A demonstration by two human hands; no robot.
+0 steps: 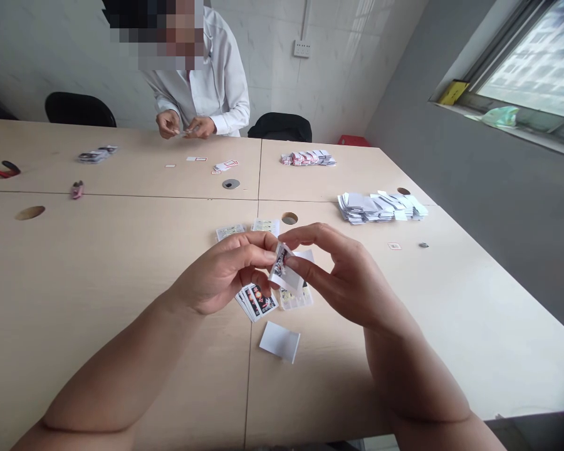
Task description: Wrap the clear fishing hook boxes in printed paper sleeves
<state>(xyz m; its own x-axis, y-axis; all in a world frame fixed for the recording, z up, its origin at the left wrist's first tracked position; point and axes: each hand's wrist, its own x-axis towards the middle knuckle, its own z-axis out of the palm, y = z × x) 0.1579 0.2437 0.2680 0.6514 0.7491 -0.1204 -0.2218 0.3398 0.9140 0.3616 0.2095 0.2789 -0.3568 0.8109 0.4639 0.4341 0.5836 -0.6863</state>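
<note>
Between my hands is a small folded paper card [289, 280], white with a dark printed picture on its upper left part. My left hand [228, 268] pinches its left edge between thumb and fingers. The thumb of my right hand [341, 275] presses on the card's right side, with the index finger arched above. Below the left fingers lie several printed cards [263, 300], fanned out on the table. A clear plastic case [297, 297] sits partly hidden beneath the held card. Nearer to me rests a blank white folded paper [280, 341].
Two more clear cases [266, 227] lie just beyond my hands. White paper stacks [380, 208] and red-edged packets [308, 158] stand to the right. Across the table [122, 263], a person in a white shirt [223, 75] handles something small. Pink clippers [78, 190] lie at left.
</note>
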